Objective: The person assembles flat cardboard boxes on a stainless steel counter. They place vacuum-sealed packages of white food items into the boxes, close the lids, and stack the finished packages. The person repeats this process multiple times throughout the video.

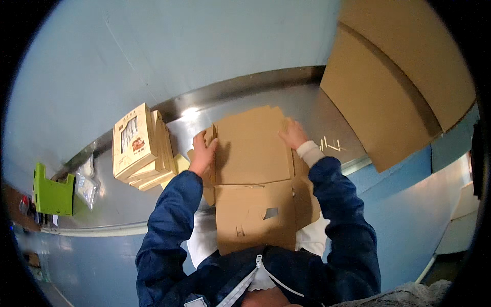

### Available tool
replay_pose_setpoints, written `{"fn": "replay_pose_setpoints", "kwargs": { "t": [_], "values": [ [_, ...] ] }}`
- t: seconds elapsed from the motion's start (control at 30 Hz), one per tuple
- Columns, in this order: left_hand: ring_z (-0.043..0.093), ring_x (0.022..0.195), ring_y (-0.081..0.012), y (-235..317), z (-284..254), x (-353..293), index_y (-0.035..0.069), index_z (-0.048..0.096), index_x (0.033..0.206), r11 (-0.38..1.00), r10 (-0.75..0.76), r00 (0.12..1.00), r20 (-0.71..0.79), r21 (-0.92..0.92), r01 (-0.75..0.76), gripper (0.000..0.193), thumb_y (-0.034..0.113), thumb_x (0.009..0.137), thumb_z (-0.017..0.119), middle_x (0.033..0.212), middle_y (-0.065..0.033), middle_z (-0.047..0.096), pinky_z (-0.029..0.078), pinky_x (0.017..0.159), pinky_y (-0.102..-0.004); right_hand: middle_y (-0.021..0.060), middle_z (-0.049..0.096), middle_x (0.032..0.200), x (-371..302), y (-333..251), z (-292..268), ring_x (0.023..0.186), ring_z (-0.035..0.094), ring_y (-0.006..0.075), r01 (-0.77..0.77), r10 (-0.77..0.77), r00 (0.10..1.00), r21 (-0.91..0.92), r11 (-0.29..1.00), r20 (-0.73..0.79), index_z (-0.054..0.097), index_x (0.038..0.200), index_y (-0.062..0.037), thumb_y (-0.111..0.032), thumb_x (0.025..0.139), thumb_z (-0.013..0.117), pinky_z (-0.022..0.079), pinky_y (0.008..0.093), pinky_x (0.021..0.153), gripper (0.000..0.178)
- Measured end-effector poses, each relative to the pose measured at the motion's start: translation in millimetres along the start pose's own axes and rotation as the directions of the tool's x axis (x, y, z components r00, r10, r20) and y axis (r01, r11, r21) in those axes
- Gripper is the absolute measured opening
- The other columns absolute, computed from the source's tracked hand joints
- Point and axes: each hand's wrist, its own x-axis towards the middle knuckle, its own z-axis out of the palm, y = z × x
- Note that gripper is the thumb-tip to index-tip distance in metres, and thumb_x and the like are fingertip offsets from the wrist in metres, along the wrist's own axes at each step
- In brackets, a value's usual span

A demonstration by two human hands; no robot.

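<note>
An unfolded brown cardboard box [250,153] lies over the metal table in front of me, its near panel hanging over the edge toward my body. That near panel has a small rectangular cut-out and a torn slit. My left hand [203,153] grips the raised left side flap, thumb on the inner side and fingers outside. At the upper right corner, my right hand [293,134] is closed on the box's right edge; its fingertips are partly hidden by the cardboard.
Left of the box stands a stack of cream printed cartons [134,140] with a window on top. Further left are clear plastic packets [86,187] and a green plastic holder [52,190]. Large cardboard sheets [378,107] lean at the right, near several thin pale sticks [331,145].
</note>
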Motion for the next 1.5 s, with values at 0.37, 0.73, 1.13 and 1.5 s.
{"fn": "replay_pose_setpoints", "kwargs": {
  "t": [0.37, 0.73, 1.13, 1.5],
  "values": [
    [0.054, 0.084, -0.0158, -27, 17, 26, 0.005, 0.049, 0.118, 0.818, -0.223, 0.885, 0.408, -0.416, 0.398, 0.04, 0.014, 0.082, 0.062, 0.095, -0.0065, 0.057, 0.045, 0.073, -0.0282, 0.0166, 0.059, 0.107, 20, 37, 13, 0.101, 0.055, 0.0275, -0.079, 0.003, 0.987, 0.461, 0.884, 0.163, 0.053, 0.115, -0.0023, -0.015, 0.081, 0.057, 0.044, 0.0342, 0.086, 0.036],
    [0.051, 0.091, -0.0139, -18, 18, 22, 0.005, 0.059, 0.101, 0.675, -0.305, 0.875, 0.377, -0.562, 0.477, 0.035, 0.037, 0.087, 0.059, 0.095, -0.0036, 0.057, 0.039, 0.084, -0.0273, 0.0178, 0.063, 0.087, 5, 2, -10, 0.083, 0.06, 0.0309, 0.092, -0.097, 0.991, 0.053, 0.994, 0.092, 0.059, 0.097, 0.0, -0.035, 0.08, 0.061, 0.045, 0.0358, 0.076, 0.039],
    [0.062, 0.08, -0.0244, 9, 45, 31, 0.013, 0.062, 0.099, 0.329, 0.209, 0.788, 0.579, 0.717, -0.614, 0.032, 0.039, 0.082, 0.055, 0.086, -0.0069, 0.063, 0.041, 0.075, -0.0396, 0.0071, 0.067, 0.085, 1, -40, 7, 0.081, 0.063, 0.023, 0.44, -0.373, 0.893, -0.665, 0.603, 0.253, 0.069, 0.079, -0.0125, -0.03, 0.078, 0.057, 0.046, 0.0371, 0.072, 0.021],
    [0.043, 0.115, -0.0336, -6, 22, -10, -0.001, 0.046, 0.12, 0.615, 0.488, 0.872, 0.04, 0.693, -0.376, 0.048, 0.02, 0.078, 0.056, 0.118, -0.02, 0.048, 0.032, 0.097, -0.0465, 0.0198, 0.049, 0.12, -14, -21, 11, 0.115, 0.043, 0.0373, 0.289, -0.311, 0.95, -0.27, 0.918, -0.041, 0.045, 0.122, -0.0052, -0.022, 0.071, 0.067, 0.035, 0.0415, 0.098, 0.058]
  ]
}}
